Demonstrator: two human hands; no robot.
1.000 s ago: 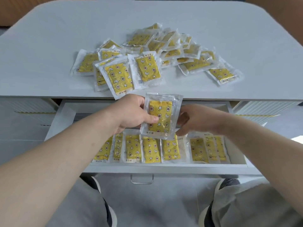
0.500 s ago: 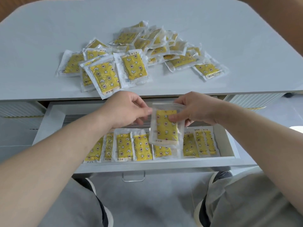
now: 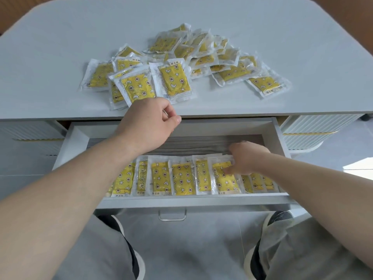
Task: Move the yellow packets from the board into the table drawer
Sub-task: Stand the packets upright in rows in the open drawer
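A heap of yellow packets (image 3: 203,57) in clear wrappers lies on the pale grey table top (image 3: 60,37). The nearest packet (image 3: 137,88) sits at the table's front edge. Below, the drawer (image 3: 181,201) stands pulled out, with a row of several packets (image 3: 161,178) along its front. My left hand (image 3: 149,122) hovers over the table's front edge just below the nearest packet, fingers loosely curled, holding nothing. Inside the drawer, my right hand (image 3: 245,158) pinches a packet (image 3: 224,178) lying in the row, thumb on its face.
The drawer's rear half shows a bare grey liner (image 3: 197,143). A metal handle (image 3: 172,216) hangs under the drawer front. My knees (image 3: 96,249) are below the drawer. White ribbed cabinets (image 3: 314,128) flank it.
My left hand let go of the packet and rose to the table edge. My right hand carried that packet down into the drawer's row.
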